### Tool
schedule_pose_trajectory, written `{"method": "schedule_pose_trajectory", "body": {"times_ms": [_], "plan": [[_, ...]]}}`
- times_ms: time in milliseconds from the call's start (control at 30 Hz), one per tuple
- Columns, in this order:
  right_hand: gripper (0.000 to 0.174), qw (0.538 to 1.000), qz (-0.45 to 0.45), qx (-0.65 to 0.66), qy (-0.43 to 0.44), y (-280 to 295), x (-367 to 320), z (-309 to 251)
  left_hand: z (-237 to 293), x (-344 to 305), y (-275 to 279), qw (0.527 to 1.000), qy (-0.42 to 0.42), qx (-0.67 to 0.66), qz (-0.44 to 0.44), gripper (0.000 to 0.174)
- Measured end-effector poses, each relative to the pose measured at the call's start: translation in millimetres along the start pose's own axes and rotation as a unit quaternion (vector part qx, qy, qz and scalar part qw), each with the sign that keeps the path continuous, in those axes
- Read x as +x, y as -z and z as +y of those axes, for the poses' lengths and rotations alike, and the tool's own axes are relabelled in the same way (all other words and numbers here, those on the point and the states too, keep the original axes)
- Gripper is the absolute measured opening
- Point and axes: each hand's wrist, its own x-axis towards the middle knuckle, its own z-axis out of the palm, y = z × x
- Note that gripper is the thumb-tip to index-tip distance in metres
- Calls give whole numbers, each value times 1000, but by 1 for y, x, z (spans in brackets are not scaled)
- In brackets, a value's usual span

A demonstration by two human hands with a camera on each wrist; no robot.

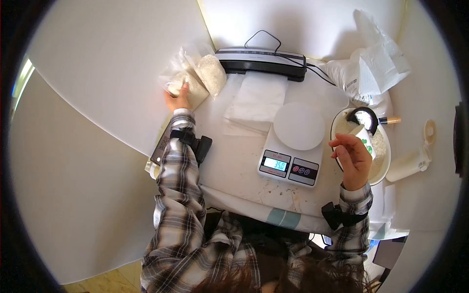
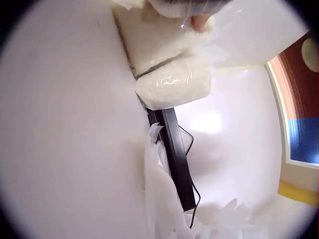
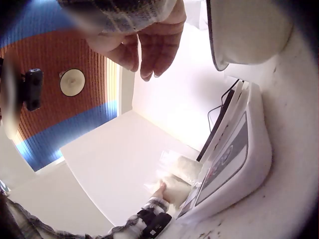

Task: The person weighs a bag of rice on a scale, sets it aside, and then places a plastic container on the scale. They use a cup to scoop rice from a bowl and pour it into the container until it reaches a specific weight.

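Observation:
At the far left of the table in the head view, my left hand (image 1: 178, 101) holds a clear bag of white rice-like grains (image 1: 192, 94), thumb laid over its front. A second filled bag (image 1: 211, 75) leans right beside it; both bags, the held one (image 2: 149, 37) and its neighbour (image 2: 174, 82), also show in the left wrist view. My right hand (image 1: 354, 158) hovers with loosely bent fingers, holding nothing, over the near left side of a white bowl (image 1: 387, 168) of grains. A cup with green marks (image 1: 364, 139) and a black-rimmed round thing (image 1: 373, 119) are in the bowl.
A white kitchen scale (image 1: 299, 126) with a lit display stands in the middle. Behind it lie flat clear bags (image 1: 256, 97) and a black and silver vacuum sealer (image 1: 261, 63) with a cord. A large plastic sack (image 1: 347, 78) stands back right; a white handled object (image 1: 410, 163) lies far right.

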Motion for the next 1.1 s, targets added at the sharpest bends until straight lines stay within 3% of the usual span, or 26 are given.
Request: {"method": "schedule_pose_trajectory", "body": {"times_ms": [33,100,133,200,300,500,767,833,900,1000,1100], "plan": [[23,1000,0,-3,-2,0,0,-2,-6,2,2,1000,1,1,0,52],[23,1000,1,-6,-5,0,0,-4,-9,3,5,996,-36,19,-81,73],[23,1000,-3,-9,-2,0,0,-4,-9,0,5,996,-36,20,-81,73],[23,1000,-5,-12,1,0,-1,-4,-8,-12,6,971,-61,219,-68,92],[24,1000,-8,-5,4,1,-1,-2,9,-20,7,959,-26,270,-80,97],[24,1000,-14,-3,-2,2,0,-1,1,-20,4,965,2,262,-19,96],[22,999,-29,1,-31,0,-3,-2,-32,-4,14,970,-50,223,-77,98],[22,999,-27,-12,-43,0,-4,-2,-25,-8,12,971,-69,213,-80,99],[19,998,-19,-3,-54,-1,-6,-3,-16,-12,18,984,24,159,-80,103],[14,996,-24,-43,-68,1,-8,-3,-18,-13,25,980,-28,192,-50,94],[9,996,-27,-44,-75,0,-11,-5,57,-48,19,971,-28,206,-114,80]]}}
